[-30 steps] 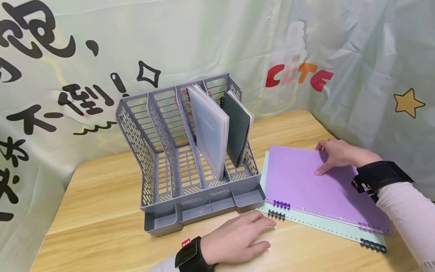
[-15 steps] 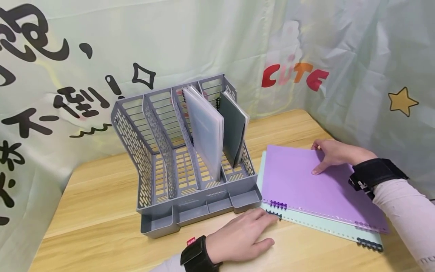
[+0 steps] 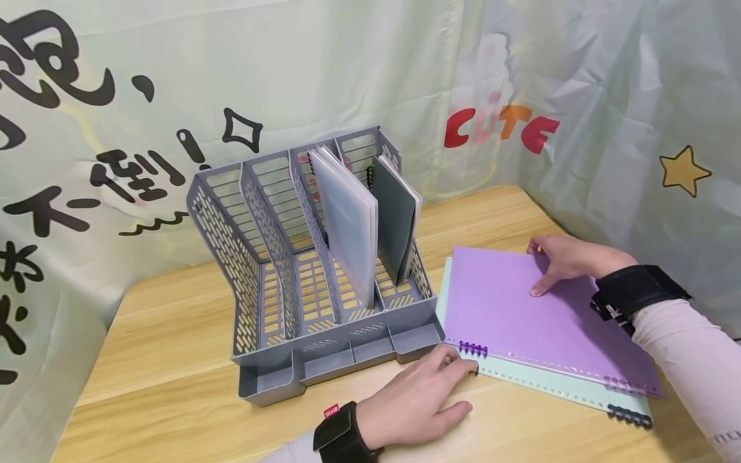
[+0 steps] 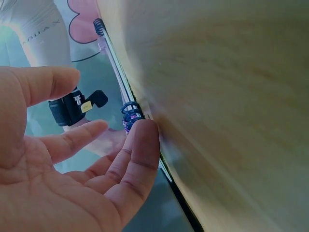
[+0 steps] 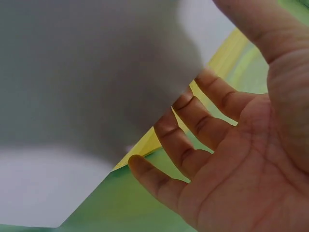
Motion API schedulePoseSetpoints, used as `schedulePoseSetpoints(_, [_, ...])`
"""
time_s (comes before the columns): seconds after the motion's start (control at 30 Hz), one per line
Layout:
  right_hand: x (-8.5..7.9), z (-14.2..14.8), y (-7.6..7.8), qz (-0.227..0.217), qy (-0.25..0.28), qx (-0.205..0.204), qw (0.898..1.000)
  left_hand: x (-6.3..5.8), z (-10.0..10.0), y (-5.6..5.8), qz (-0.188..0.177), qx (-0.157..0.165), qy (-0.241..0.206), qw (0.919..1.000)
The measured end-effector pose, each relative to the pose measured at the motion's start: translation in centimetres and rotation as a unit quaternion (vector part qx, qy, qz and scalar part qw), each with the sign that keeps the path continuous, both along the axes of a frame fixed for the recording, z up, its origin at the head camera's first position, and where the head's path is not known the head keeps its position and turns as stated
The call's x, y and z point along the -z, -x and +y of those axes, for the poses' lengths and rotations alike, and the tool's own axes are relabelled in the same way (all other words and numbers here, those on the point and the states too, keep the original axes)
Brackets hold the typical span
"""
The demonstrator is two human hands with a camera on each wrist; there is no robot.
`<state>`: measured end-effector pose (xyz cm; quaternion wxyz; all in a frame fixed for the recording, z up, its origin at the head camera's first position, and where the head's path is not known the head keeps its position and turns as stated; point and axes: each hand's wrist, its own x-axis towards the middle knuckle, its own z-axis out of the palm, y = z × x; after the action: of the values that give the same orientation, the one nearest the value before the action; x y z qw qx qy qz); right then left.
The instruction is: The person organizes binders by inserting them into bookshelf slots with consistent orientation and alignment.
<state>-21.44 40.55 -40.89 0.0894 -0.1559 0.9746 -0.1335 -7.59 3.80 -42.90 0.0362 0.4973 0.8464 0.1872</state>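
In the head view, a purple notebook lies on a mint notebook at the right of the worktop, the mint one showing along the left and near edges. The right hand grips the purple notebook at its far right edge, thumb flat on the cover. The left hand rests at the near left corner of the pair, fingers loosely bent and holding nothing. Left of them stands a grey rack; a pale notebook is upright in its third compartment from the left, a dark green notebook in the rightmost.

In the left wrist view, the left thumb is apart from the fingers, whose tips are beside dark binding rings.

In the right wrist view, the fingers reach the notebook edge, some tips hidden behind it.
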Motion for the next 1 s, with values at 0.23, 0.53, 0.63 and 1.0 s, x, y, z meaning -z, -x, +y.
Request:
schedulePoseSetpoints(0.23, [-0.2,-0.2,0.0,0.001,-0.030,0.015,0.999,0.2,0.2,0.3,0.006,-0.008,0.013,0.9999])
schedulePoseSetpoints(0.53, [-0.1,-0.2,0.3,-0.009,-0.028,0.005,1.000,0.2,0.5,0.6,-0.017,-0.020,0.026,0.9993])
schedulePoseSetpoints(0.63, [0.0,-0.1,0.2,-0.017,0.005,0.003,1.000,0.1,0.5,0.6,-0.026,-0.021,0.029,0.9990])
schedulePoseSetpoints(1.0, [0.0,1.2,0.2,-0.046,0.080,0.004,0.996,0.2,0.1,0.7,-0.033,-0.008,0.019,0.9992])
